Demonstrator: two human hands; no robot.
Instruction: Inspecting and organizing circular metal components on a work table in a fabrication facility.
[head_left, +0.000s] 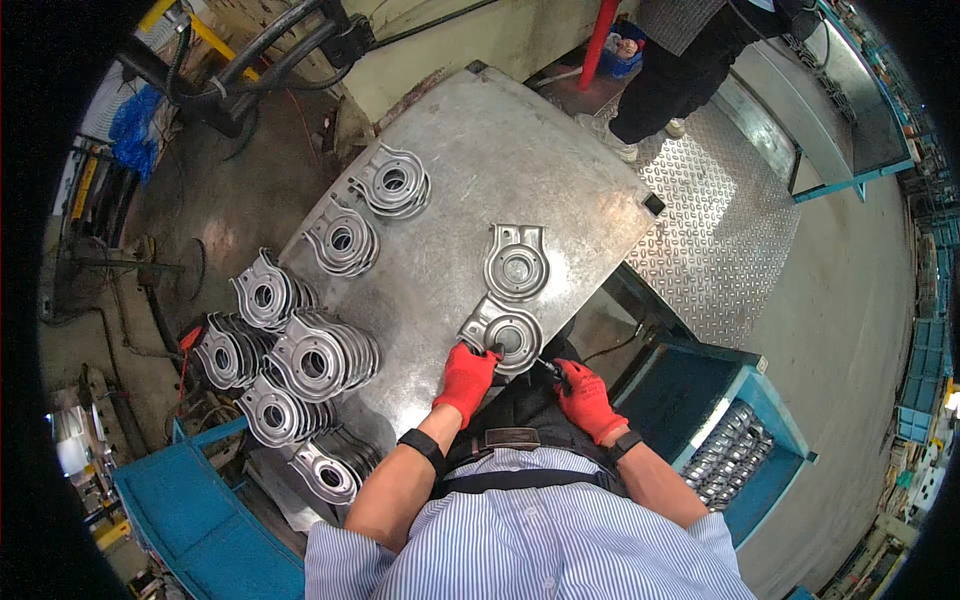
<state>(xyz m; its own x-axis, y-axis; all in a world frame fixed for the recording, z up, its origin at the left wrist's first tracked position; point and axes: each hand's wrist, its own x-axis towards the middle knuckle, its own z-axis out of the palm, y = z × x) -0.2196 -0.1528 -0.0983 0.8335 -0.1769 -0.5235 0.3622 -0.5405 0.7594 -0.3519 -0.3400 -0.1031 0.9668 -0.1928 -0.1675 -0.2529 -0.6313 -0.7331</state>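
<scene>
Overhead, a large bare steel worktable (560, 170) fills the middle of the view, tilted as a diamond, with a diamond-plate floor panel (720, 240) beyond its right corner, where another person's dark trousers and pale shoes (665, 95) stand. Blue metal bins flank the wearer: one at lower left (200, 520), one at lower right (760, 420) holding a row of grey stamped parts (722, 450). Along the table's left edge lean several stacks of round-holed stamped metal plates (310, 360), with two smaller piles (392, 182) farther up. Two single plates lie near the front edge; the farther one (517, 262) lies just beyond the nearer plate (503, 335). The left hand (466, 380), in a red glove, pinches the nearer plate's lower left rim. The right hand (588, 398), also red-gloved, is curled closed around a small dark tool (549, 368) just beside that plate.
</scene>
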